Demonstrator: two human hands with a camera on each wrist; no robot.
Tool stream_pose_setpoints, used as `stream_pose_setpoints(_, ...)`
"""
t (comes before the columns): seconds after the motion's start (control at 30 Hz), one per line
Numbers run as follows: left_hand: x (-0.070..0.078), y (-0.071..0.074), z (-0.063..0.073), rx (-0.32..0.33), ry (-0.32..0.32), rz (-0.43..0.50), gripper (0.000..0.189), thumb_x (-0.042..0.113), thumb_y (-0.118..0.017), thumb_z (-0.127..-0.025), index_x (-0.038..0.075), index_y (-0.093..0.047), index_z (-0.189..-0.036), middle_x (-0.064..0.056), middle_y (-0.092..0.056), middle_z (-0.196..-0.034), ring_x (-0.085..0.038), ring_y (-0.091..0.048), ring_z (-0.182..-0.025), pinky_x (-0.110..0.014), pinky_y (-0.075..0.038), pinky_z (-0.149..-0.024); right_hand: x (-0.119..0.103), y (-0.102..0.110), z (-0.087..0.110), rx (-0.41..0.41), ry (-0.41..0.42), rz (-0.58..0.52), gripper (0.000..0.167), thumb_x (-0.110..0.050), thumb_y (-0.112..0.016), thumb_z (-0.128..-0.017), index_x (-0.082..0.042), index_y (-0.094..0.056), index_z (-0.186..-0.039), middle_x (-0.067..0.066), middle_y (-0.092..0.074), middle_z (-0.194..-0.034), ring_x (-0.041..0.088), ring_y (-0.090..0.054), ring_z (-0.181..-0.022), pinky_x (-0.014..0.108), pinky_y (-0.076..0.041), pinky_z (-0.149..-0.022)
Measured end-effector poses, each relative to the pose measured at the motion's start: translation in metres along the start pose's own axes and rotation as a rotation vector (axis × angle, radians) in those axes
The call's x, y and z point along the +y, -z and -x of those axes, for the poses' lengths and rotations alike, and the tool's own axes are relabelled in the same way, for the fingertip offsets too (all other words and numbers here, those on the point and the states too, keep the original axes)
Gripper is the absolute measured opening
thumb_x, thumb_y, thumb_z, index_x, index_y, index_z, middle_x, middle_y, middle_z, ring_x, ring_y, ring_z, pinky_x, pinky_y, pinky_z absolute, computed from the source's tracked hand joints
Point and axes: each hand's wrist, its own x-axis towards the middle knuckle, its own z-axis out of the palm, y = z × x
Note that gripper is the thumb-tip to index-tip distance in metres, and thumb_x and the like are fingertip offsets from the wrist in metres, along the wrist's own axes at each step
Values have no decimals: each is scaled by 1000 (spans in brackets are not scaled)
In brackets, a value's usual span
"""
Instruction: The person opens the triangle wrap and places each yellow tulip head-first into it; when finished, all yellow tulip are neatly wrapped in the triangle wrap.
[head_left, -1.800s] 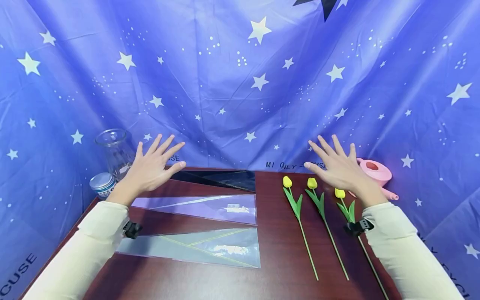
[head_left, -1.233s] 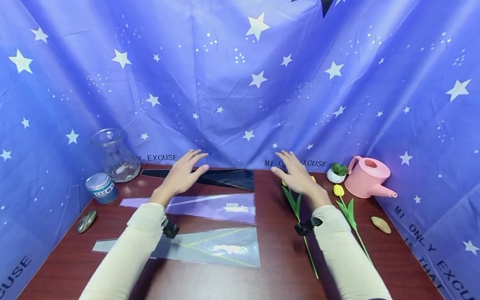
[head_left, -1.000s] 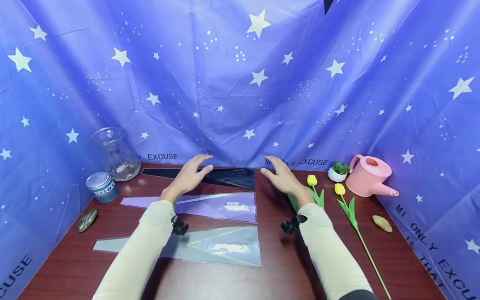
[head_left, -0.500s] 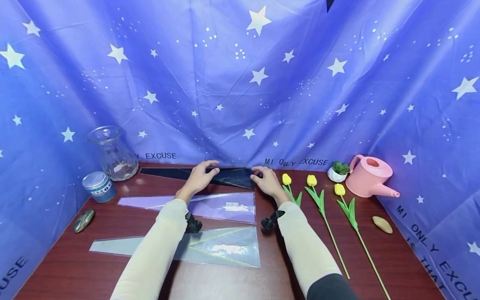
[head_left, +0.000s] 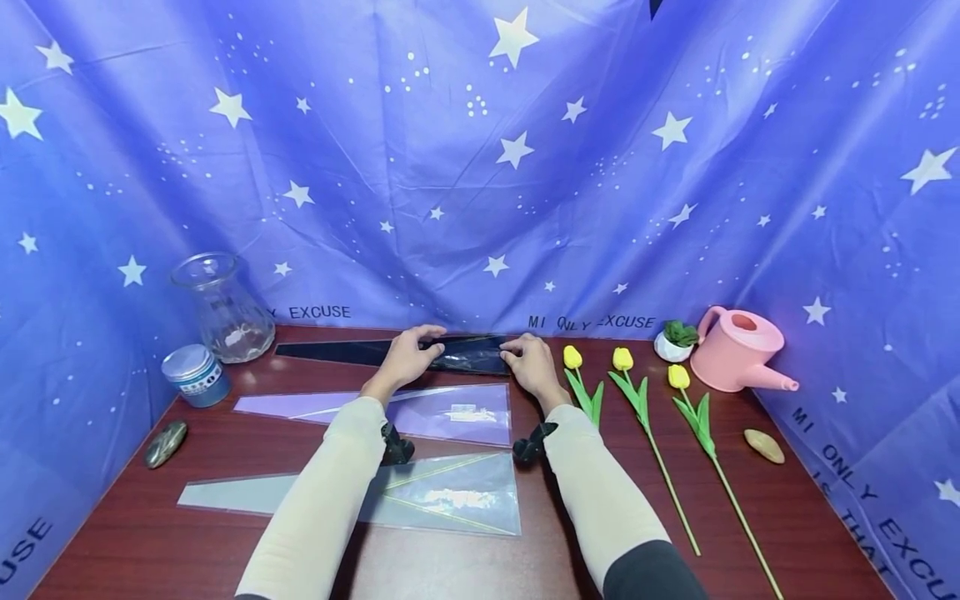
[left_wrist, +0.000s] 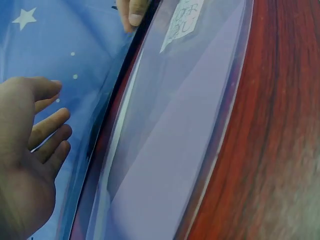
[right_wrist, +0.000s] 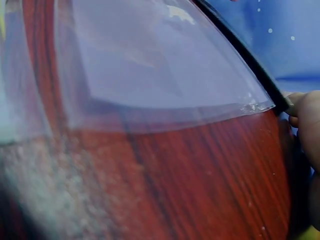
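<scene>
At the back of the table lies a long tapered black flower sleeve (head_left: 330, 353). My right hand (head_left: 531, 365) pinches its wide right end; in the right wrist view, thumb and fingers of the right hand (right_wrist: 309, 125) meet at the dark sleeve's corner. Over the middle of that sleeve is my left hand (head_left: 407, 358), its fingers loosely bent. The left wrist view shows the left hand (left_wrist: 30, 150) with a gap between thumb and fingers and nothing gripped. A purple sleeve (head_left: 435, 417) and a grey one (head_left: 487, 496) lie nearer, below the forearms.
Three yellow tulips (head_left: 622, 359) lie to the right. Behind them stand a small potted succulent (head_left: 676, 342) and a pink watering can (head_left: 735, 354), with a tan stone (head_left: 764, 447) nearby. A glass vase (head_left: 236, 325), blue jar (head_left: 197, 379) and dark stone (head_left: 166, 443) are left.
Both hands, earlier raised and spread wide apart, have come inward and down to the black sleeve. The right hand has taken hold of its right end. The tulips and watering can are uncovered.
</scene>
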Motion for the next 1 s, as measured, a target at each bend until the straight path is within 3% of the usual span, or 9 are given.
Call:
stream_pose_setpoints(0.13, -2, -7, -2, -5, 10, -15, 39, 20, -62, -104, 15, -61, -143, -10, -61, -146, -36, -63, -125, -54, -49, -106, -1, -3, 0, 9, -30, -16, 17, -19, -73, -97, -13, -82, -110, 7, -74, -109, 29, -67, -108, 44, -53, -97)
stream_pose_setpoints(0.33, -8, -18, -8, 10, 23, -68, 37, 18, -68, -100, 16, -68, -137, -11, -65, -143, -34, -59, -131, -52, -49, -105, -1, -1, 0, 41, -51, -60, 13, -18, -76, -94, -13, -84, -103, 6, -76, -106, 28, -69, -109, 43, -53, -101)
stream_pose_setpoints(0.6, -12, -27, -14, 31, 23, -73, 36, 24, -76, -94, 20, -73, -130, -10, -66, -140, -33, -59, -131, -51, -45, -113, -7, 9, -3, 67, -3, -174, 9, -15, -78, -91, -10, -84, -97, 9, -77, -101, 28, -68, -106, 42, -52, -99)
stream_pose_setpoints(0.83, -15, -29, -13, 71, 24, -40, 31, 26, -75, -95, 22, -75, -127, -8, -69, -134, -29, -62, -124, -48, -49, -107, -15, 17, -8, 59, 48, -210, 9, -14, -78, -92, -8, -83, -97, 9, -76, -99, 26, -67, -96, 38, -50, -88)
stream_pose_setpoints(1.0, -17, -31, -12, 96, 13, -21, 29, 28, -71, -98, 23, -75, -126, -6, -70, -133, -28, -64, -122, -48, -50, -105, -19, 21, -11, 58, 50, -217, 11, -15, -77, -93, -8, -82, -98, 9, -76, -100, 25, -66, -99, 38, -49, -91)
